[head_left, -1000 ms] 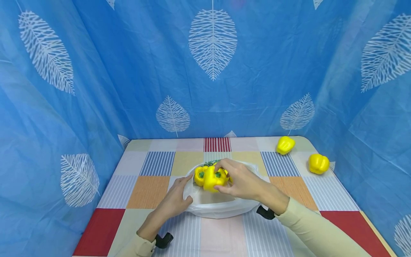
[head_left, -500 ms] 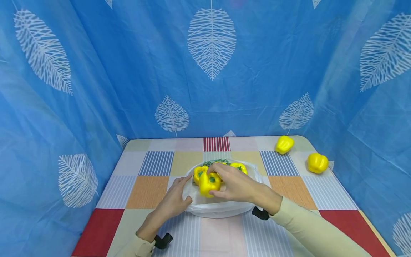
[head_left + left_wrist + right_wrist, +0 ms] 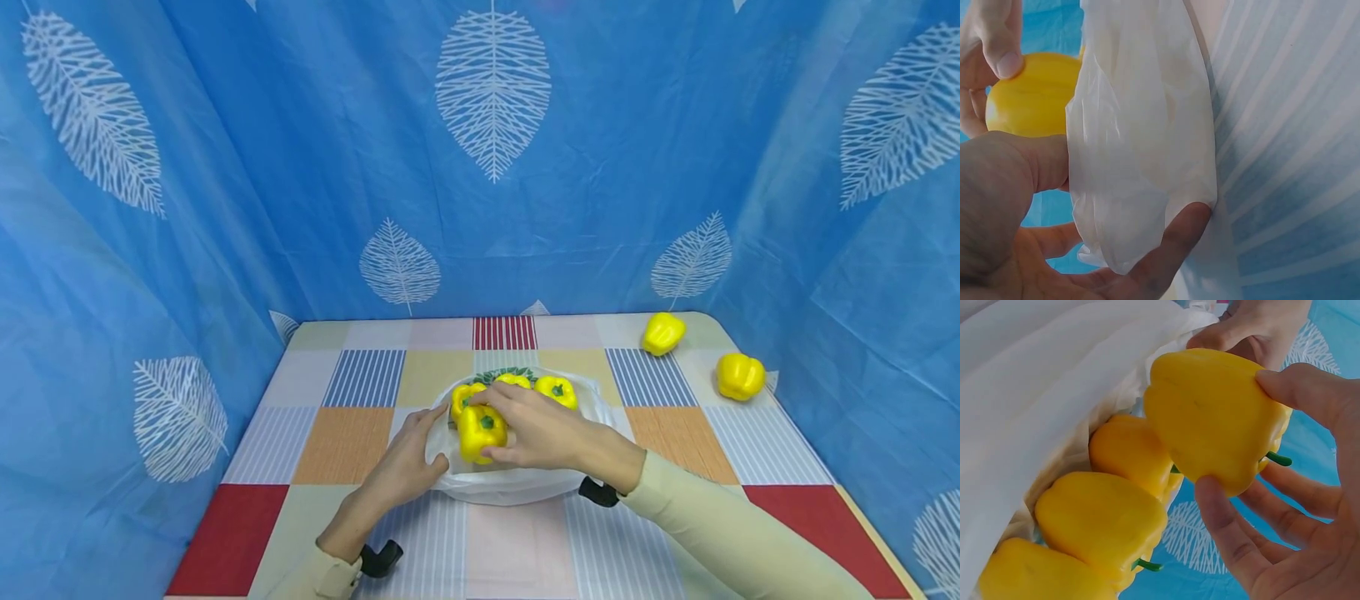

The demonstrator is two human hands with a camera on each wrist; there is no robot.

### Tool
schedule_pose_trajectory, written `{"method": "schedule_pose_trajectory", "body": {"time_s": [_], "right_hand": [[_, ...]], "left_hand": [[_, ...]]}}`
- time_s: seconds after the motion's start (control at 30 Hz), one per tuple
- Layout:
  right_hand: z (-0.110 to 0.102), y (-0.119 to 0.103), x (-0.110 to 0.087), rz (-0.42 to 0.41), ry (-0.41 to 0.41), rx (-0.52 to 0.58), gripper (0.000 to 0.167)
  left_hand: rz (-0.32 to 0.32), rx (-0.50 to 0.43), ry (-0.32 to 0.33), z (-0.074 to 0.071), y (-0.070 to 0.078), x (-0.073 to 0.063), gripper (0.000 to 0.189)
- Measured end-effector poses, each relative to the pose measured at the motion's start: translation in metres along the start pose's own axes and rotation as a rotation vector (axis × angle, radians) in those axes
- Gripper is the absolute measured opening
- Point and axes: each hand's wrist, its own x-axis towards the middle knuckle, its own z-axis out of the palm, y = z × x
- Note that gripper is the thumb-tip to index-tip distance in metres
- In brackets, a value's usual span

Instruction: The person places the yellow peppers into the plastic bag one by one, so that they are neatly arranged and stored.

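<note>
My right hand [image 3: 540, 427] grips a yellow bell pepper [image 3: 480, 436] between thumb and fingers, above the front left of an opened white plastic bag [image 3: 510, 492]. The pepper's green stem [image 3: 1279, 459] shows in the right wrist view. Inside the bag sit three more yellow peppers, a left one [image 3: 460, 398], a middle one [image 3: 513, 380] and a right one [image 3: 557, 390]. At the bag's left rim, my left hand [image 3: 407, 468] holds the plastic, thumb and index finger at the inner side, other fingers outside. The bag wall hides its thumb tip in the left wrist view.
Two loose yellow peppers lie at the table's far right, one at the back [image 3: 663, 333] and one nearer the edge [image 3: 740, 377]. A patchwork cloth [image 3: 345, 446] covers the table. Blue leaf-print curtains [image 3: 330, 167] stand behind and at both sides.
My right hand has carried the gripped pepper left and slightly toward me, uncovering the right-hand pepper in the bag. My left hand has stayed at the bag's rim.
</note>
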Motion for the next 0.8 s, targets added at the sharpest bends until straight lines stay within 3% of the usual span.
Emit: {"method": "schedule_pose_trajectory", "body": {"time_s": [0.33,0.8], "right_hand": [[0.003,-0.004,0.008,0.042,-0.094,-0.033,0.067],[0.017,-0.005,0.013,0.029,-0.117,-0.041,0.066]], "left_hand": [[-0.001,-0.008,-0.003,-0.001,0.002,0.000,0.086],[0.004,-0.006,-0.004,-0.001,0.004,-0.001,0.084]]}}
